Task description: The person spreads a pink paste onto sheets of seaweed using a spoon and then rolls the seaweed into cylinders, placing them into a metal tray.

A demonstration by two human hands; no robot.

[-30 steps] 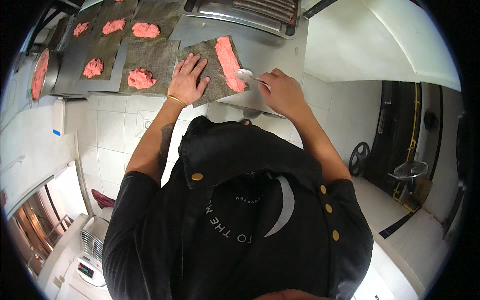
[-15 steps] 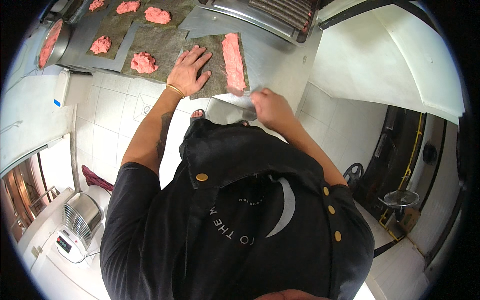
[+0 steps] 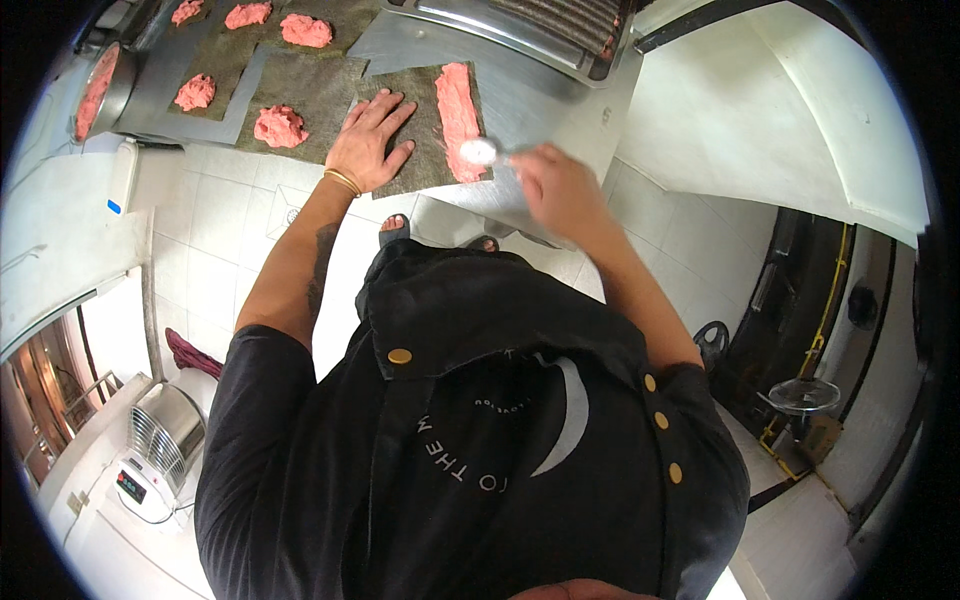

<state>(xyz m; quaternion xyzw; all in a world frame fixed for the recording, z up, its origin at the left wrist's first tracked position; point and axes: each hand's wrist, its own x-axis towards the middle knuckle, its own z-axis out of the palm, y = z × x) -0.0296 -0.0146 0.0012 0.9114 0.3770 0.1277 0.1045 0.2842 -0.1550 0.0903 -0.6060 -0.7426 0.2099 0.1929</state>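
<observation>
Left hand (image 3: 367, 150): spread flat, gripping nothing — on dark sheet (image 3: 425, 128), twelve o'clock
Right hand (image 3: 556, 188): closed round spoon (image 3: 480, 152)
Pink paste (image 3: 458, 108): sheet's three o'clock
Tear risk: heavy spoon pressure — possibly

The grey metal table (image 3: 550, 110) carries several dark green sheets (image 3: 312, 92) that lie flat and close together over its left and middle, the rightmost sheet (image 3: 424, 135) sitting by the near edge, and a shiny metal tray (image 3: 500, 40) at the far right.
</observation>
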